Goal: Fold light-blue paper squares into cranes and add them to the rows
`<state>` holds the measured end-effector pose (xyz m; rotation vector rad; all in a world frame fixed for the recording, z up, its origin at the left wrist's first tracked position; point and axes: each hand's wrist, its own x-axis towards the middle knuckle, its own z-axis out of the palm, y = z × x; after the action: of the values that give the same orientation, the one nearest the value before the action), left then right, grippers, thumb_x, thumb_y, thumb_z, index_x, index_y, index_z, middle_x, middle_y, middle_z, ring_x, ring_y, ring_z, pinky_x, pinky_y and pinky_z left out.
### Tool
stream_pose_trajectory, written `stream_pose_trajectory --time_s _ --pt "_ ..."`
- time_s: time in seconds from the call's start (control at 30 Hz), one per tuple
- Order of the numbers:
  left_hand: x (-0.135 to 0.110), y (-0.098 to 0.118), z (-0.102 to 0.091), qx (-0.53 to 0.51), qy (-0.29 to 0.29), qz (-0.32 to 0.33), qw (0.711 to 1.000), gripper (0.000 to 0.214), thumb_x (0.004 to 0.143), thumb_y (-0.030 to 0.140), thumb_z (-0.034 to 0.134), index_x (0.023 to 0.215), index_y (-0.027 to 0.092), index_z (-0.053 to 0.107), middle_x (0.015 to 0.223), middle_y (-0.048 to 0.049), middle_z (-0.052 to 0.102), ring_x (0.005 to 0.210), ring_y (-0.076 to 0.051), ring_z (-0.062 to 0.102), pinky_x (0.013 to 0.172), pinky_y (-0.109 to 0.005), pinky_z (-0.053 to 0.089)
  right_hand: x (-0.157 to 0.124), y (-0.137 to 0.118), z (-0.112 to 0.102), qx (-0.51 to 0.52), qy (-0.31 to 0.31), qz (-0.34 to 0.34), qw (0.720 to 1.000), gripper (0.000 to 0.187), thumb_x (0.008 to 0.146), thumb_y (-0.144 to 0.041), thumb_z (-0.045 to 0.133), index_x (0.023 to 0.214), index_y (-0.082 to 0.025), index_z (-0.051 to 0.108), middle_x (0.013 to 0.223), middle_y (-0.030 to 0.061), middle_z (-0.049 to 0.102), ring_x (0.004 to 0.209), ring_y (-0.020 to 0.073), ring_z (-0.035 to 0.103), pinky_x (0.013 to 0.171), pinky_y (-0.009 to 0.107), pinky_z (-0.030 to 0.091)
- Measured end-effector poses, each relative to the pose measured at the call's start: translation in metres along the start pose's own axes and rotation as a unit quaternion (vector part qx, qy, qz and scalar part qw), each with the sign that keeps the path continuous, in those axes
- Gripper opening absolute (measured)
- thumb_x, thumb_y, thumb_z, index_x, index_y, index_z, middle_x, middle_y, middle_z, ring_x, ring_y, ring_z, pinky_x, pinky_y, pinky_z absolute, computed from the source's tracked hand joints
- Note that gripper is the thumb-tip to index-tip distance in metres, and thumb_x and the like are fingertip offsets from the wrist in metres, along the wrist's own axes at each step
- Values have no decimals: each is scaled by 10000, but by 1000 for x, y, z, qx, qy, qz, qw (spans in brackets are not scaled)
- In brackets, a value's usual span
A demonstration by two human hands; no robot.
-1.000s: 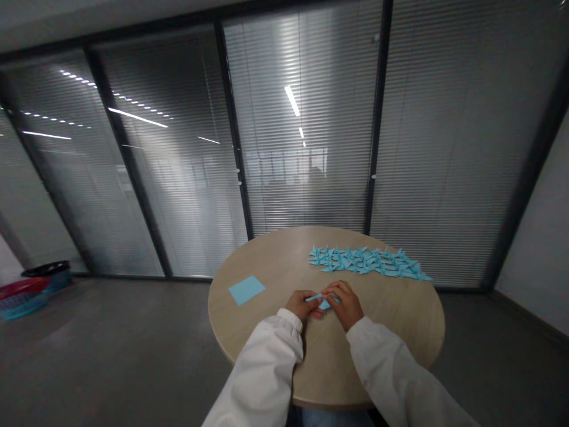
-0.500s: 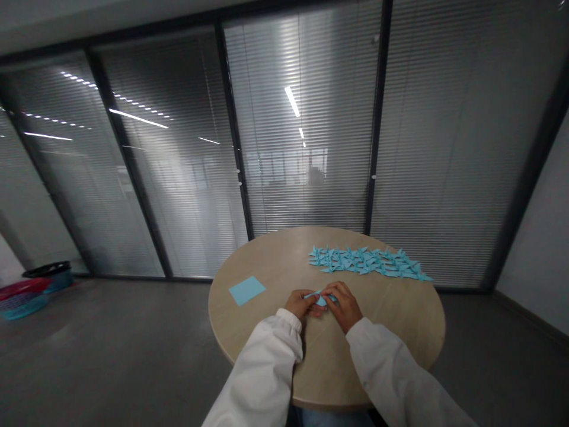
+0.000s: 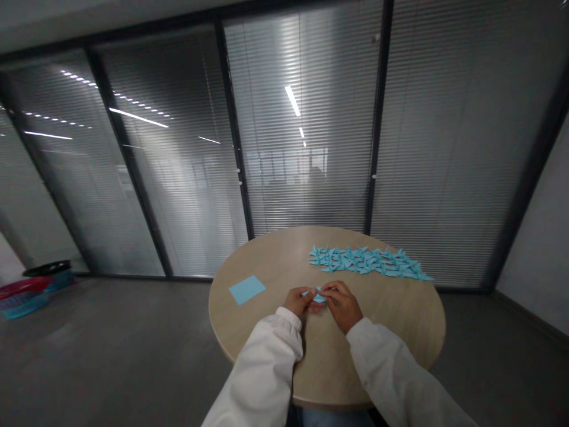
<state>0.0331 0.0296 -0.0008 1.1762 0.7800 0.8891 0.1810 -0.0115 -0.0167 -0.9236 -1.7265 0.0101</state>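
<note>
Between my two hands is a small folded piece of blue paper [image 3: 319, 298], partly hidden by fingers. My left hand [image 3: 300, 301] pinches its left side, thumb on top and fingers beneath. The fingertips of my right hand [image 3: 343, 305] are closed on its right side. A flat blue sheet of paper [image 3: 247, 290] lies to the left of my hands. Beyond my right hand, several folded blue paper cranes [image 3: 367, 261] sit close together in rows.
Everything on the round wooden table [image 3: 329, 367] rests near its middle and back. Behind it stands a glass partition with blinds [image 3: 306, 196]. Two baskets, one with a red rim [image 3: 24, 290] and one with a black rim [image 3: 48, 270], stand on the floor at left.
My right fingers have shifted slightly left along the folded paper, and less of the paper shows. The sheet and the cranes have stayed put.
</note>
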Motion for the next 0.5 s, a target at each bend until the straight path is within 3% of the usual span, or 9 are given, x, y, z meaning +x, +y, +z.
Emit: stream_pose_trajectory --time_s 0.17,0.23,0.33,0.5 --pt "-1 1 2 21 14 17 1000 429 462 431 715 702 93 605 596 -51 651 541 -158 607 525 -245 479 1 4 1 53 17 154 987 278 763 -285 472 1019 -189 524 931 61 564 864 179 530 752 318 439" --pt "-2 3 3 29 10 16 999 429 457 428 717 703 94 607 593 -49 651 540 -159 608 529 -248 481 0 6 1 69 -5 205 976 264 752 -343 485 955 -184 543 871 48 593 807 174 550 722 297 442" --pt "-3 4 4 38 13 16 999 417 456 409 724 707 97 609 605 -50 654 548 -164 611 532 -255 485 0 10 3 89 -44 223 970 238 739 -398 482 790 -187 578 773 26 614 733 165 557 681 265 436" --pt "-3 4 4 49 38 11 998 377 473 383 727 686 100 598 594 -52 650 539 -175 611 520 -277 492 -1 13 4 117 -48 235 964 261 718 -429 498 728 -178 570 708 15 608 680 158 554 636 247 431"
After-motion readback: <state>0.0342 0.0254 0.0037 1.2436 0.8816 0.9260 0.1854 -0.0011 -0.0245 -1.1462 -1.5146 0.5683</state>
